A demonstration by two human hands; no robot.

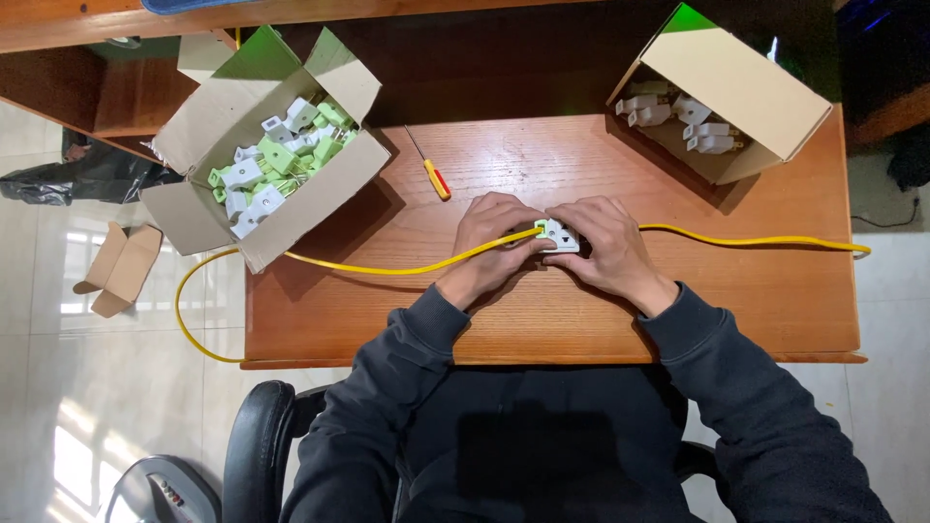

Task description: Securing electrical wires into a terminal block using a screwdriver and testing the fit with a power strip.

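Both hands meet at the middle of the wooden table point(756, 300) around a small white socket block point(559, 234) with a green edge. My left hand point(489, 242) grips its left side, where a yellow cable point(387, 268) enters it. My right hand point(605, 242) covers its right side, and the yellow cable point(746, 239) runs on to the table's right edge. The underside of the block is hidden by my fingers.
An open cardboard box point(194, 208) at the back left holds several white and green plastic parts. A second open box point(746, 82) at the back right holds white parts. A screwdriver point(431, 169) with a yellow and red handle lies between them. A small empty box point(118, 271) lies on the tiled floor.
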